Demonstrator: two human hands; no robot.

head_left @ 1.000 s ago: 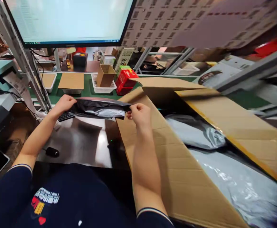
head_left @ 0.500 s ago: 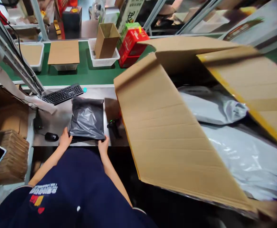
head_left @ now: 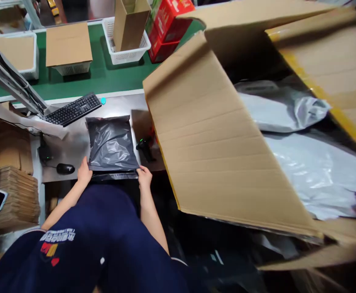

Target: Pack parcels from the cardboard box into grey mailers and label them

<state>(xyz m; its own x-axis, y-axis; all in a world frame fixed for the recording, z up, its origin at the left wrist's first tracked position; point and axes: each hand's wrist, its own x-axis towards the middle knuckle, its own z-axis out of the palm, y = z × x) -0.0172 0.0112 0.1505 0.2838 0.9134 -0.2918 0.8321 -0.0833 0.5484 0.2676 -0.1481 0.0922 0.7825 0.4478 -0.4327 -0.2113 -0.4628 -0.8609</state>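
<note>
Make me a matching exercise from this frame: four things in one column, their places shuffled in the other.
1. dark plastic bag
2. keyboard
3. red boxes
4. grey parcels

A. inside the open carton
B. beside a turquoise disc
C. between the left hand and right hand
D. beside a white basket

Pairs: 1-C, 2-B, 3-D, 4-A

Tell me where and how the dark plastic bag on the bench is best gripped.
Likely by its two near corners, pinched from the person's side. The dark plastic bag lies flat with a creased, slightly puffed middle, while its thin near edge sits by the front of the bench. The left hand and right hand are at those corners.
</note>
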